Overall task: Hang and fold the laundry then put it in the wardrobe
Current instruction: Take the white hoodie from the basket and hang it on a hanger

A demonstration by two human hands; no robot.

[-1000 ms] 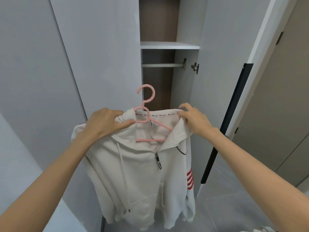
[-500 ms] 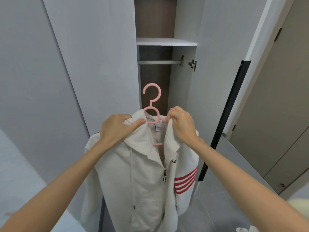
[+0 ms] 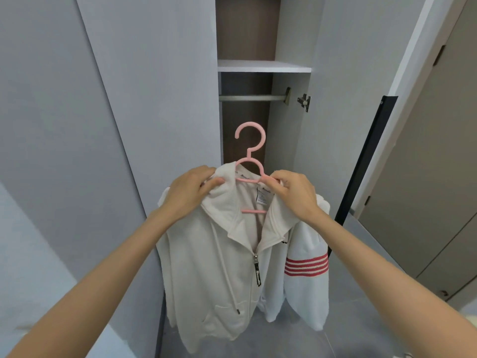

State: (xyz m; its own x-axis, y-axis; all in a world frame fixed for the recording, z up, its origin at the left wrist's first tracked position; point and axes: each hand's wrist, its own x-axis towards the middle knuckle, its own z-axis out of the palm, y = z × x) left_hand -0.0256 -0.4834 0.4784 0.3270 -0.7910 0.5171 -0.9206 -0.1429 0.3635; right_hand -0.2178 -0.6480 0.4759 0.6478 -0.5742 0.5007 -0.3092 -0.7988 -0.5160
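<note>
A cream zip hoodie (image 3: 222, 267) with red sleeve stripes hangs on a pink hanger (image 3: 250, 143) in front of the open wardrobe. My left hand (image 3: 191, 192) grips the hoodie's left collar and shoulder. My right hand (image 3: 291, 195) pinches the right collar together with the hanger's arm. The hook stands upright, below and in front of the metal rail (image 3: 251, 97), apart from it. The hanger's shoulders are hidden under the fabric.
A white shelf (image 3: 263, 66) sits just above the rail. The open left door (image 3: 154, 99) and right door (image 3: 348, 99) flank the narrow gap. A black door edge (image 3: 361, 164) and a taupe door (image 3: 438, 151) stand to the right. Grey floor lies below.
The hoodie and hanger have risen and come nearer the wardrobe opening. My hands moved closer together at the collar, and the striped sleeve swung round to face me.
</note>
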